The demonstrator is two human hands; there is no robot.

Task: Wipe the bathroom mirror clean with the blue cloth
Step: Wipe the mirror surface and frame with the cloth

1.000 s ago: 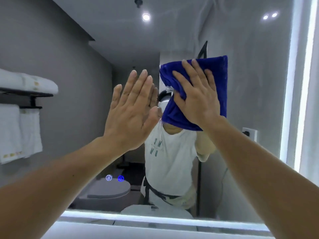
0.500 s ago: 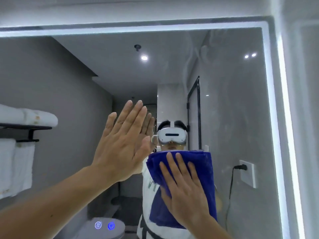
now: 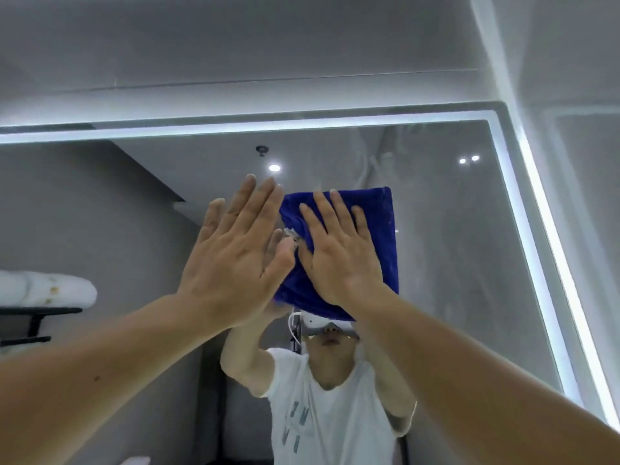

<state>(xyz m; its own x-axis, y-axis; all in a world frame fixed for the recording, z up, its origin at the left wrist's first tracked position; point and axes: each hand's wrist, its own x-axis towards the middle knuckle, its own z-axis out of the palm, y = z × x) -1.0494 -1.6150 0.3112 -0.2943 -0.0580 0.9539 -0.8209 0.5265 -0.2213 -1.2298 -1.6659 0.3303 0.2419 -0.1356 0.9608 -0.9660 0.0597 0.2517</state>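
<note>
The folded blue cloth (image 3: 379, 243) lies flat against the upper middle of the bathroom mirror (image 3: 453, 246). My right hand (image 3: 339, 253) presses on it with straight, spread fingers. My left hand (image 3: 235, 260) is raised beside it on the left, palm to the glass, fingers straight and holding nothing; its thumb edge overlaps the cloth's left side. The lower left part of the cloth is hidden behind both hands. The mirror has a lit white strip along its top and right edges, and faint streaks show on the glass above and right of the cloth.
A grey wall runs above the mirror and a lighter wall (image 3: 577, 95) meets it at the right corner. Reflected in the glass are a person in a white T-shirt (image 3: 332, 421), a rolled white towel on a black rack (image 3: 47, 290) and ceiling spotlights.
My right hand has slid the cloth upward from the mirror's lower middle to its upper part. The view has tilted up, showing the mirror's top edge. My left hand stays flat on the glass.
</note>
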